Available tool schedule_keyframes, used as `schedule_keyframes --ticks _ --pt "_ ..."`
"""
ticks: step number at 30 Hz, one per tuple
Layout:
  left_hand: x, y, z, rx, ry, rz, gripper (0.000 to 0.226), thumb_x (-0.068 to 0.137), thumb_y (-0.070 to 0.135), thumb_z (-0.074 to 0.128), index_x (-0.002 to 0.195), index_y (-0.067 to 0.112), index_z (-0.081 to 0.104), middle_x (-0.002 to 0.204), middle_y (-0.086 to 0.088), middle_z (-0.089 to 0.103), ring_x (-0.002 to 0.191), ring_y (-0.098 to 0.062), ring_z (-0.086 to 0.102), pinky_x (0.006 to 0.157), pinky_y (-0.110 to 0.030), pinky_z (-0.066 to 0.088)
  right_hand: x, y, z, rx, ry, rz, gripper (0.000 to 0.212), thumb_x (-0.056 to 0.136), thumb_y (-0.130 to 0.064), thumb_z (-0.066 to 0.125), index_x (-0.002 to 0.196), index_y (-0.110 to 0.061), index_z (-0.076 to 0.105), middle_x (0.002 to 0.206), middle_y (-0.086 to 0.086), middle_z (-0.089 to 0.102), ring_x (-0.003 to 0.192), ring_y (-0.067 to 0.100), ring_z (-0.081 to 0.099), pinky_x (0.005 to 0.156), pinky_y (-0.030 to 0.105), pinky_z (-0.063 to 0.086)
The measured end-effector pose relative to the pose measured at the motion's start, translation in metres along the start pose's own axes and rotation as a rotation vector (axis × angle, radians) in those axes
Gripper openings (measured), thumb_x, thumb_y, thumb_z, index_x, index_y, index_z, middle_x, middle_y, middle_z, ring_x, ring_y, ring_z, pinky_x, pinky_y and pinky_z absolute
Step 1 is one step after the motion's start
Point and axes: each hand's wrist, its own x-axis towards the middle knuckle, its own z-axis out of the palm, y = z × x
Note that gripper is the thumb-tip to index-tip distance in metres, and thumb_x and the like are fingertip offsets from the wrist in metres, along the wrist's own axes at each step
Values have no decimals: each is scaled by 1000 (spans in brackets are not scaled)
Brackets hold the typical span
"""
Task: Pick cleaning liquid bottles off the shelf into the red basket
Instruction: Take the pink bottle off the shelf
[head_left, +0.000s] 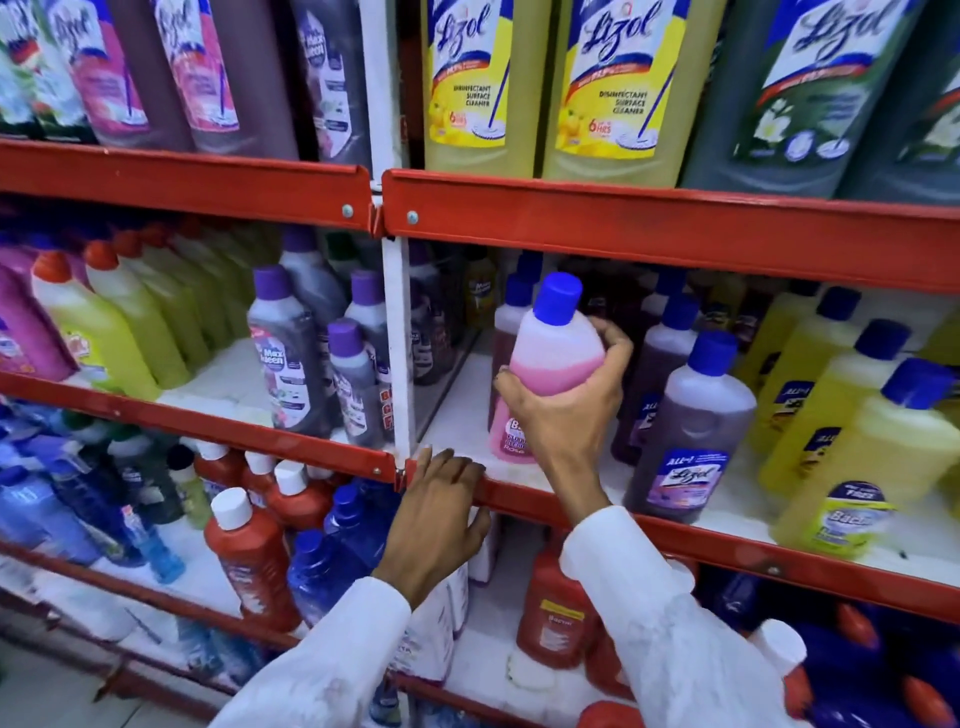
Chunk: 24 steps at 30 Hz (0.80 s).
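My right hand (563, 402) is shut around a pink cleaning liquid bottle (550, 345) with a blue cap, tilted slightly, at the front of the middle shelf (675, 525). My left hand (441, 512) rests open with its fingers on the red front edge of that shelf, just left of the bottle. Purple Lizol bottles (685, 426) stand directly right of the held bottle, and yellow ones (857, 457) farther right. The red basket is not in view.
A white upright post (397, 338) divides the shelf bays. The upper shelf holds big yellow Lizol bottles (478, 88). Grey-purple bottles (291, 358) stand left of the post. The lower shelf carries red bottles (249, 556) and blue bottles (343, 545).
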Motion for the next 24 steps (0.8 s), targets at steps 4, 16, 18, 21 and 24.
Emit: schedule_keyframes --ticks 4,16,18,21,24 --pt "0 13 2 -49 46 16 35 77 31 60 111 19 62 104 -5 69 105 -26 57 113 -44 40 24 -32 -37 506 -281 26 71 42 -12 73 109 -18 51 89 -6 65 70 2 60 59 21 49" --pt "-1 22 4 -144 114 17 6 72 34 51 73 36 45 66 14 43 67 -16 43 70 -33 49 33 -79 -79 1082 -740 377 76 29 -14 67 103 -3 59 78 8 67 64 23 58 59 27 50" --pt "-3 25 3 -185 187 -9 15 65 34 56 79 30 56 67 15 42 64 -17 49 55 -25 47 29 -83 -79 805 -504 242 69 36 -12 68 104 -7 60 73 -3 73 58 15 64 53 24 51" --pt "-3 28 3 -176 174 -49 23 62 31 67 84 29 61 72 13 45 73 -23 60 57 -29 47 22 -87 -70 449 -253 92 78 43 -23 88 114 -29 55 89 -14 71 70 6 68 58 21 54" --pt "-4 27 4 -83 125 -118 38 65 32 74 100 23 63 94 0 68 94 -26 63 76 -39 57 18 -84 -64 257 -144 3 81 49 -37 94 117 -37 50 111 -11 66 90 8 69 69 20 56"
